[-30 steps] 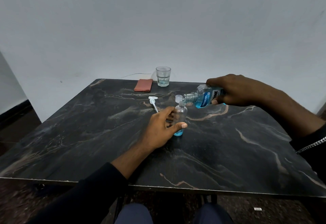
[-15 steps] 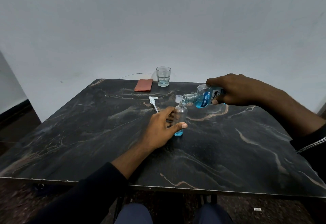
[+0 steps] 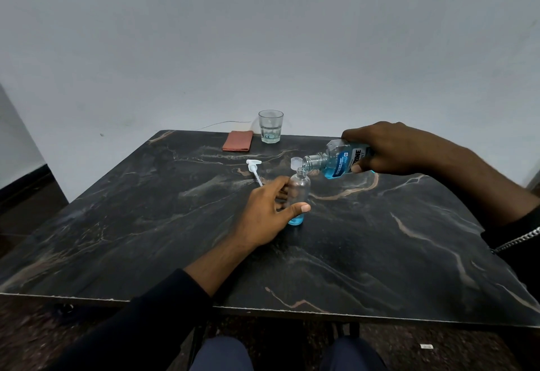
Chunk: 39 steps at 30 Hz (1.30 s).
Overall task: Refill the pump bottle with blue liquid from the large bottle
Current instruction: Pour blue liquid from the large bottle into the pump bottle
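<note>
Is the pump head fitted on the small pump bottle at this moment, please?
No, the pump head lies on the table apart from the pump bottle, whose open neck sits under the large bottle.

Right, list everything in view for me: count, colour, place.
pump bottle: 1, clear, a little blue liquid at the bottom, upright mid-table
large bottle: 1, clear with blue liquid and blue label, tilted, mouth at the pump bottle's neck
pump head: 1, white, lying on the table left of and behind the pump bottle
cap: 1, whitish, just behind the pump bottle's neck
glass: 1, clear, far table edge
cloth: 1, reddish-orange, folded, left of the glass
table: 1, dark with tan veins
left hand: 1, grips the pump bottle
right hand: 1, holds the large bottle
</note>
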Each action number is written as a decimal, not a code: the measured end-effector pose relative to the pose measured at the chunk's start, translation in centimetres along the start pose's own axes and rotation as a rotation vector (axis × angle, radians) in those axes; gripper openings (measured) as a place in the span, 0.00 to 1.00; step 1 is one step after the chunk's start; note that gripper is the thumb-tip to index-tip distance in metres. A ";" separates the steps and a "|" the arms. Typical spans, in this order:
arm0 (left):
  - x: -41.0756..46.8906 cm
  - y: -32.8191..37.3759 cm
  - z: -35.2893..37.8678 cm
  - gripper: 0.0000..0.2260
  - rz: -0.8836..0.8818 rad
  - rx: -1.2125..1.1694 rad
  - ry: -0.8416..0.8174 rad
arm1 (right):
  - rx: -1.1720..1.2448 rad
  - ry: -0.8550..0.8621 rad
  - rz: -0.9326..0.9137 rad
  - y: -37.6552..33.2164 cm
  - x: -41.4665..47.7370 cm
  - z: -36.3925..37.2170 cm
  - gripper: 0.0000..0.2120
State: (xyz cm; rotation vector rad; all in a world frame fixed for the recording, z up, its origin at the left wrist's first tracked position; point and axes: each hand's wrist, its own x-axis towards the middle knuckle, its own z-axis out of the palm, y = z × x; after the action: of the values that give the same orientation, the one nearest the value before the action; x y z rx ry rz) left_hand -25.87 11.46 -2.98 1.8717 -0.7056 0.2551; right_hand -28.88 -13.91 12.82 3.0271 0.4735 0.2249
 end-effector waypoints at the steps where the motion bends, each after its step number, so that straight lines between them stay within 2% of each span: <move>1: 0.0 0.0 0.0 0.22 0.001 0.001 0.001 | -0.003 0.000 0.000 0.0 0.0 0.0 0.16; 8: 0.0 0.0 0.0 0.21 0.003 -0.007 0.007 | -0.011 0.011 -0.003 -0.1 0.0 -0.1 0.13; 39: 0.0 0.1 -0.1 0.22 -0.006 0.016 -0.003 | -0.029 0.002 0.015 -0.5 -0.1 -0.6 0.13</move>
State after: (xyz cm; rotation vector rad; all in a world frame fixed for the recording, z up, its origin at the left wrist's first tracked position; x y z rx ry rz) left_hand -25.97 11.49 -2.87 1.8895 -0.7018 0.2553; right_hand -29.18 -13.40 13.36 3.0032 0.4430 0.2339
